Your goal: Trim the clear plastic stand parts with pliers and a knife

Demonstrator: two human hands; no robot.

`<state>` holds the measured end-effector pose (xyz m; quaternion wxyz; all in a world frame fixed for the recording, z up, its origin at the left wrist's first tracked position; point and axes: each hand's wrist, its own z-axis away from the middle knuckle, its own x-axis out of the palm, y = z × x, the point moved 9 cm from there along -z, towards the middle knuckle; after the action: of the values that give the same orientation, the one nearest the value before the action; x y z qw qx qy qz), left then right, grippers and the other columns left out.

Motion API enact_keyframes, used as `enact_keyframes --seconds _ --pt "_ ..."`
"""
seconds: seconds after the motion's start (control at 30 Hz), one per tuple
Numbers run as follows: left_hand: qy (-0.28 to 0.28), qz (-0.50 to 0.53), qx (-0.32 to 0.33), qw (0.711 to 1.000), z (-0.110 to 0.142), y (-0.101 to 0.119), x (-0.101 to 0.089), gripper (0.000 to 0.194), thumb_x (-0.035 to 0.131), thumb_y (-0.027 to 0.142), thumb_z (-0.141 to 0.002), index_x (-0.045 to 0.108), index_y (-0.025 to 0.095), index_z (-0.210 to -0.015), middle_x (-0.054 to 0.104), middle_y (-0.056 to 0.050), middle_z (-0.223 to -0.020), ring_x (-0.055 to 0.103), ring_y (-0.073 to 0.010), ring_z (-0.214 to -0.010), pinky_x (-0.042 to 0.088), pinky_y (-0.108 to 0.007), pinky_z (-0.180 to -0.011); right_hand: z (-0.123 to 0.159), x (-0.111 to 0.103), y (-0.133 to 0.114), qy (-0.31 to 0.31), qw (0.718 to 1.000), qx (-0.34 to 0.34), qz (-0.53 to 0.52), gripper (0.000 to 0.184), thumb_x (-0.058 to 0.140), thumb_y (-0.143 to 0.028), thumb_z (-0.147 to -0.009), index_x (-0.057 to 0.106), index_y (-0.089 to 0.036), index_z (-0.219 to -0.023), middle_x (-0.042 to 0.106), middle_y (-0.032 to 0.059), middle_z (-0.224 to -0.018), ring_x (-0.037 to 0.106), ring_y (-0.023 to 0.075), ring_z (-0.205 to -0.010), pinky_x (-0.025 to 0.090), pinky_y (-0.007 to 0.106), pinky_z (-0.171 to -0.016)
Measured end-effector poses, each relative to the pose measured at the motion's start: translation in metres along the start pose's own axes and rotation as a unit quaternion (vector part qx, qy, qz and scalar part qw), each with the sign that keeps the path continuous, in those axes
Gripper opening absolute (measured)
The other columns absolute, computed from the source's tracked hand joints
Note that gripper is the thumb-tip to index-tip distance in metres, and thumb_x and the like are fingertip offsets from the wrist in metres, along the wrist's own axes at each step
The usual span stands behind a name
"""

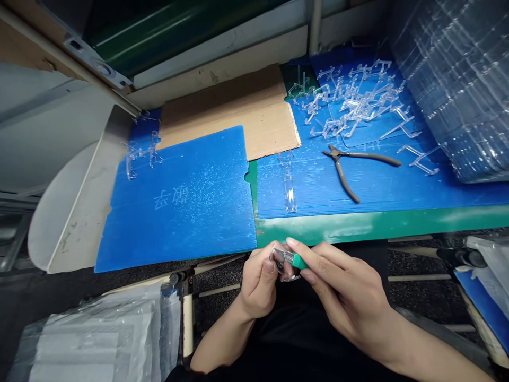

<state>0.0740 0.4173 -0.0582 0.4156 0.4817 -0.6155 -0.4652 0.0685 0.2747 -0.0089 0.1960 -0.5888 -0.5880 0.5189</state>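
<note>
Near five o'clock, the left hand (259, 281) had its thumb and fingers clamped on a small, glossy clear plastic part (293, 277), while the right hand (345, 286) gripped a green-handled knife (299, 261) with its flat metal blade at the part; blade contact could not be confirmed. At two o'clock lay a heap of angular, rod-like transparent pieces (358, 103), and at three o'clock, spread grey-handled pliers (345, 183). At nine o'clock, a smooth, white-speckled blue sheet (214, 223) bore pale handwritten characters (172, 197), inverted and not reliably legible.
</note>
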Motion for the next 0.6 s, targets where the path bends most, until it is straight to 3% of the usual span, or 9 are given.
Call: enact_keyframes --seconds 0.23,0.43,0.6 --pt "0.009 -0.004 -0.016 1.0 -0.003 -0.005 0.0 0.044 0.037 0.043 -0.116 0.063 0.019 -0.09 0.058 -0.004 -0.073 0.052 -0.0148 -0.061 0.04 -0.031 -0.059 0.002 0.002 0.002 0.064 0.997 0.031 0.002 0.056 0.055 -0.006 -0.109 0.055 -0.023 -0.162 0.068 0.0055 -0.098 0.065 0.0145 -0.076 0.055 0.027 -0.065" --pt "-0.032 0.084 0.018 0.996 -0.005 0.003 0.021 0.038 0.041 0.041 -0.116 0.063 0.019 -0.095 0.054 -0.002 -0.071 0.05 -0.0151 -0.065 0.042 -0.033 -0.066 -0.005 -0.007 0.035 0.121 0.986 0.115 -0.015 0.037 0.054 -0.016 -0.112 0.072 -0.022 -0.144 0.068 0.0038 -0.092 0.061 0.0138 -0.07 0.057 0.028 -0.067" --pt "0.071 0.185 -0.046 0.979 -0.023 -0.001 0.008 0.018 0.048 0.035 -0.114 0.061 0.023 -0.117 0.058 -0.002 -0.086 0.059 -0.0144 -0.075 0.056 -0.029 -0.069 0.005 -0.012 0.056 0.151 0.956 0.209 -0.142 0.025 0.064 -0.031 -0.109 0.075 -0.02 -0.129 0.061 -0.002 -0.08 0.041 0.0071 -0.05 0.038 0.022 -0.044"
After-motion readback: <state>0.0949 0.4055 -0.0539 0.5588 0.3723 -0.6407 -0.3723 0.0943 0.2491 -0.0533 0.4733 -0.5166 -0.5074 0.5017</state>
